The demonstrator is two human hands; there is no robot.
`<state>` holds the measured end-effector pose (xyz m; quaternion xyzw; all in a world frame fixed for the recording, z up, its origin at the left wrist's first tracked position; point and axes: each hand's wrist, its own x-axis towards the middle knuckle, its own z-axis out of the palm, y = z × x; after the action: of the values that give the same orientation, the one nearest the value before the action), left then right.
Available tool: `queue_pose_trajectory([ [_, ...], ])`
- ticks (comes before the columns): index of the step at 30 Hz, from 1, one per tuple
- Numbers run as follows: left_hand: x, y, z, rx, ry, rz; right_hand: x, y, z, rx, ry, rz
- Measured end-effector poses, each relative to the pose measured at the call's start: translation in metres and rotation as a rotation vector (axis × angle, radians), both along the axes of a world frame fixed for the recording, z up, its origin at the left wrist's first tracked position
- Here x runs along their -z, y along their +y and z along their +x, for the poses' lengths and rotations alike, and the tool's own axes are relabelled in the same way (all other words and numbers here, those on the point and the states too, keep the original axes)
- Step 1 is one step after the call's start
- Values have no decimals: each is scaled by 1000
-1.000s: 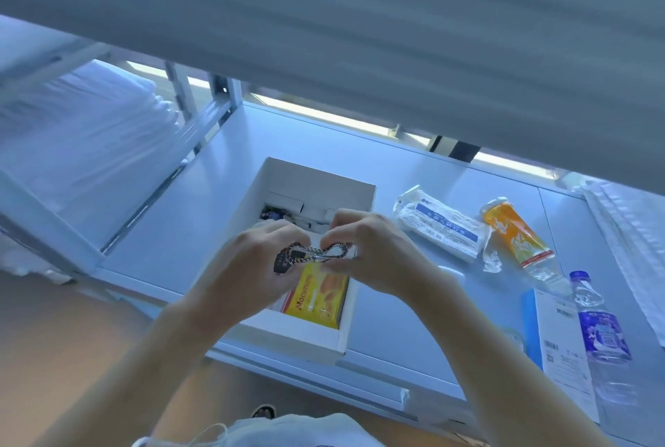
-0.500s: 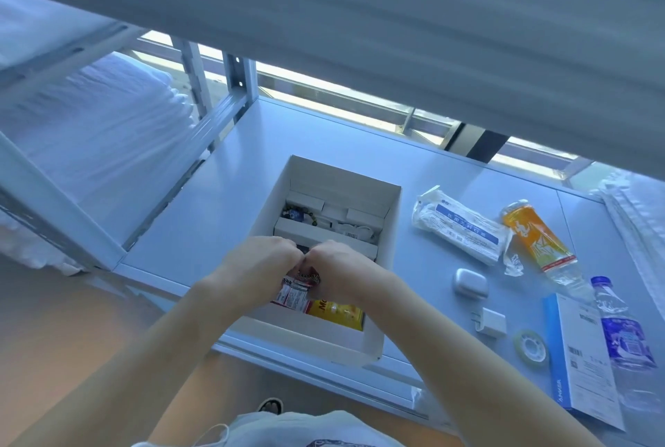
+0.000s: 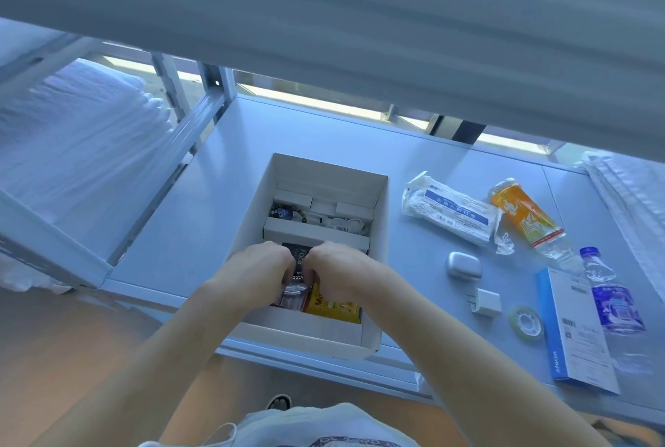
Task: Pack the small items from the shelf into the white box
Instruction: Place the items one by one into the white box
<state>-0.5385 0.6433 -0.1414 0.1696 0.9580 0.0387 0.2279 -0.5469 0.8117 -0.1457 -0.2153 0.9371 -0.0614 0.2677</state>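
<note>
Both hands, left hand (image 3: pixel 257 268) and right hand (image 3: pixel 342 272), have dropped into the white box (image 3: pixel 325 173), grip pinching the patterned band (image 3: pixel 297 279) down beside the yellow packet (image 3: pixel 334 308); nearly stowed.

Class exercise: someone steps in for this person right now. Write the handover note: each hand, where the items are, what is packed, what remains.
Left hand and right hand: both down inside the white box, together pressing in a small chain-like item.
Packed: yellow packet, black packet, small bits in the far compartment.
Left on the shelf: gauze pack, orange bottle, earbud case, charger plug, tape roll, blue-and-white box, water bottle.
</note>
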Motion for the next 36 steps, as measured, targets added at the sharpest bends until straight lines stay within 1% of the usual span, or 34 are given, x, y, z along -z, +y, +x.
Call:
queue_pose_trajectory([
  [2,3,1,1,12,-52,9,-1,1,3,-10,-25,-12],
  [3,5,1,2,21,-73,-17,-1,2,3,-11,-32,-9],
  [7,12,0,-1,14,-48,-13,-3,1,6,-6,-48,3],
  [9,12,1,0,33,-28,-17,-4,2,8,-14,-19,10],
  [12,9,2,3,43,-18,3,-8,8,16,-35,83,-7],
  [13,8,2,4,37,-5,7,-10,12,19,-34,125,-41],
  [15,4,2,7,42,58,26,-17,22,28,-30,216,-176],
  [18,-5,10,14,69,197,156,-30,43,38,-21,373,-337],
  [21,-18,30,20,84,313,356,-40,72,43,88,485,-433],
  [24,-31,57,24,98,404,533,-44,102,51,224,514,-495],
  [26,-36,77,26,113,427,605,-44,123,57,302,510,-513],
  [29,-36,108,29,179,420,622,-43,150,70,386,524,-522],
  [33,-33,143,32,281,416,576,-36,184,88,475,531,-516],
  [36,-30,165,34,300,451,504,-26,213,102,547,537,-493],
])
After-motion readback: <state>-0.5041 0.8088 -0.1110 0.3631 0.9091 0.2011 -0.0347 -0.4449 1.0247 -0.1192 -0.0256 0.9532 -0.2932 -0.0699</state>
